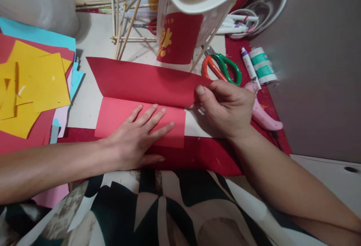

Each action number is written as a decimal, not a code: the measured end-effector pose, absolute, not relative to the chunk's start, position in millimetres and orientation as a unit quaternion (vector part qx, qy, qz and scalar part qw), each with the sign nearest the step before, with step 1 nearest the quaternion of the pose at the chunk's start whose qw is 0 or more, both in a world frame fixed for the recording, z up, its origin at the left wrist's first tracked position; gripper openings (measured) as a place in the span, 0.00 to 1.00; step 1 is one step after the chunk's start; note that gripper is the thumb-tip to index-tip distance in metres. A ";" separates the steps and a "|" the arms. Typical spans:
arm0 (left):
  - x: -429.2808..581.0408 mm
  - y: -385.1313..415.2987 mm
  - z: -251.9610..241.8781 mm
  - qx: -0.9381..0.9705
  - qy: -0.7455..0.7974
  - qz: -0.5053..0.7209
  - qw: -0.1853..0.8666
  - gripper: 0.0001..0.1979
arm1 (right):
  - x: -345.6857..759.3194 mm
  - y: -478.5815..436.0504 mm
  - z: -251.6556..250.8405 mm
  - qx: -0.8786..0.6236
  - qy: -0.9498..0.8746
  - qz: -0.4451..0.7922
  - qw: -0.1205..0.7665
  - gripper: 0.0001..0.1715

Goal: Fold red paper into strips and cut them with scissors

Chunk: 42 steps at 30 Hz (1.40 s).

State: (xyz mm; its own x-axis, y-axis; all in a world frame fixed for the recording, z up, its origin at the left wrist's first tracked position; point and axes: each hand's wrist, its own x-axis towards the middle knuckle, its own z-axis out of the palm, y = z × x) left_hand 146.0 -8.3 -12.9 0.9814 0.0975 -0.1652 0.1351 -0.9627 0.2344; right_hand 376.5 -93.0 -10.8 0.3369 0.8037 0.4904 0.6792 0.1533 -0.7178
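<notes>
A red paper sheet (141,80) lies in front of me, its far half folded up along a crease. My left hand (138,135) rests flat on the near half, fingers spread. My right hand (225,107) pinches the raised flap's right corner between thumb and fingers. The sheet sits on a white board (90,99) over a darker red surface (203,154).
Yellow, red and blue papers (34,84) are stacked at the left. Behind stand a wooden stick frame (124,24) and a white cup with a red label (180,35). At the right lie scissors (222,67), a pink cutter (262,114), a glue tube (248,63) and a tape roll (263,65).
</notes>
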 end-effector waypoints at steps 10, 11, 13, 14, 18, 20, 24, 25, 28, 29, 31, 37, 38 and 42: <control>145.1 -5.2 -8.0 0.986 0.064 -0.078 0.136 0.43 | 379.5 -97.0 -13.9 -0.639 -0.624 0.100 0.440 0.08; 145.3 -5.1 -7.5 0.984 0.068 -0.084 0.139 0.43 | 379.8 -96.9 -14.8 -0.637 -0.628 0.110 0.433 0.09; 145.3 -4.8 -7.5 0.984 0.067 -0.087 0.139 0.43 | 380.6 -96.5 -17.0 -0.638 -0.625 0.130 0.432 0.06; 145.1 -4.7 -7.9 0.986 0.063 -0.082 0.134 0.43 | 381.0 -96.1 -17.9 -0.641 -0.616 0.138 0.437 0.06; 143.7 -4.0 -9.8 0.990 0.047 -0.059 0.116 0.42 | 382.0 -94.7 -19.5 -0.667 -0.571 0.160 0.451 0.06; 143.5 -3.7 -9.7 0.991 0.048 -0.056 0.114 0.42 | 382.3 -94.4 -19.2 -0.675 -0.562 0.164 0.449 0.06; 144.7 -4.3 -8.4 0.991 0.050 -0.061 0.112 0.43 | 382.8 -94.4 -18.6 -0.675 -0.562 0.167 0.448 0.05; 145.1 -4.6 -8.2 0.990 0.050 -0.061 0.113 0.43 | 382.9 -94.4 -18.6 -0.675 -0.562 0.167 0.449 0.05; 145.3 -5.6 -8.4 0.990 0.052 -0.058 0.120 0.42 | 383.1 -94.4 -18.6 -0.676 -0.562 0.162 0.448 0.05; 145.1 -5.9 -8.8 0.989 0.054 -0.057 0.123 0.43 | 383.2 -94.4 -18.6 -0.679 -0.561 0.160 0.445 0.05; 144.2 -6.2 -9.6 0.988 0.055 -0.057 0.130 0.43 | 383.4 -94.4 -18.6 -0.686 -0.560 0.160 0.437 0.06; 143.0 -6.5 -11.1 0.984 0.064 -0.066 0.152 0.46 | 383.3 -94.5 -18.6 -0.684 -0.564 0.159 0.434 0.06; 143.3 -6.5 -10.9 0.984 0.067 -0.068 0.153 0.48 | 383.2 -94.4 -18.6 -0.684 -0.564 0.159 0.435 0.06; 145.0 -5.8 -9.8 0.983 0.071 -0.080 0.150 0.51 | 382.8 -92.9 -19.2 -0.682 -0.563 0.152 0.442 0.06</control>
